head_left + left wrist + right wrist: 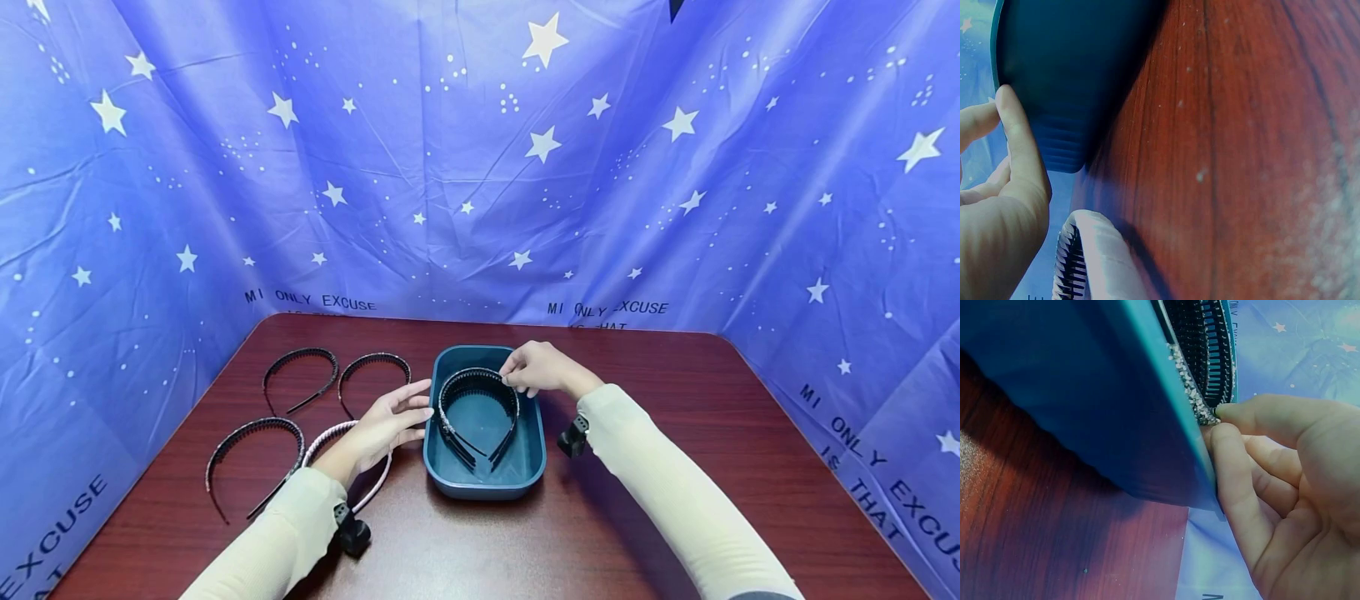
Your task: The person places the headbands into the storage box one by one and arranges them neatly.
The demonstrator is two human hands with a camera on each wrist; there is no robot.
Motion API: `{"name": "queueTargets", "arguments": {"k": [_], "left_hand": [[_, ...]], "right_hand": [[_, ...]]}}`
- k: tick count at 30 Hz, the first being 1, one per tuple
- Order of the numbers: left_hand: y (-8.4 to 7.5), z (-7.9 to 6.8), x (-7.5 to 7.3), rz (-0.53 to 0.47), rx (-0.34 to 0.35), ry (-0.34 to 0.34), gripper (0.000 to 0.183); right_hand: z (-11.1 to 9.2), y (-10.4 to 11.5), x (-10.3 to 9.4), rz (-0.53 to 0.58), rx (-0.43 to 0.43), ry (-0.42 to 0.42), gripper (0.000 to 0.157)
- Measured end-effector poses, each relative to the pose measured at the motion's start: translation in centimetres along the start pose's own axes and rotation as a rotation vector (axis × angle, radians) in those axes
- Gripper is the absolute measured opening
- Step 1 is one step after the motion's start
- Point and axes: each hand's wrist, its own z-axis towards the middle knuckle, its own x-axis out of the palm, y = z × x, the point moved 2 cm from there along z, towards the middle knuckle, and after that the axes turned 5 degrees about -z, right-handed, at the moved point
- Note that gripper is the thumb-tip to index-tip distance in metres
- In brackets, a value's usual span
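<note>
A dark teal bin (484,492) stands on the table with several black toothed headbands (480,375) nested inside it, their ends toward the front. Between thumb and index finger my right hand (546,367) pinches a headband trimmed with silvery glitter (1189,384), at the bin's right rim. My left hand (382,429) is at the bin's left side, fingers extended and the thumb tip right at the rim. Below the left hand lies a pale pink headband (1104,256), partly covered by that hand in the head view.
Left of the bin, black headbands lie on the dark red wooden table (630,533): one at the back left (300,354), one nearer the bin (375,358) and one in front (255,423). A blue star-print curtain (465,167) surrounds the table's back and sides.
</note>
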Motion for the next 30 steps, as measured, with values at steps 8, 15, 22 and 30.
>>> {"name": "queueTargets", "arguments": {"k": [8, 15, 22, 30], "left_hand": [[0.15, 0.14, -0.13, 0.0, -0.002, 0.001, 0.065], [0.19, 0.15, -0.16, 0.003, 0.0, 0.003, 0.064], [0.15, 0.0, -0.11, 0.009, -0.008, -0.005, 0.064], [0.09, -0.03, -0.01, 0.009, -0.004, -0.004, 0.064]], "right_hand": [[-0.11, 0.25, -0.02, -0.012, 0.025, 0.003, 0.013], [0.07, 0.21, 0.21, -0.02, 0.046, -0.006, 0.013], [0.14, 0.24, 0.4, -0.021, 0.06, -0.017, 0.015], [0.13, 0.33, 0.48, -0.068, 0.048, -0.033, 0.013]]}}
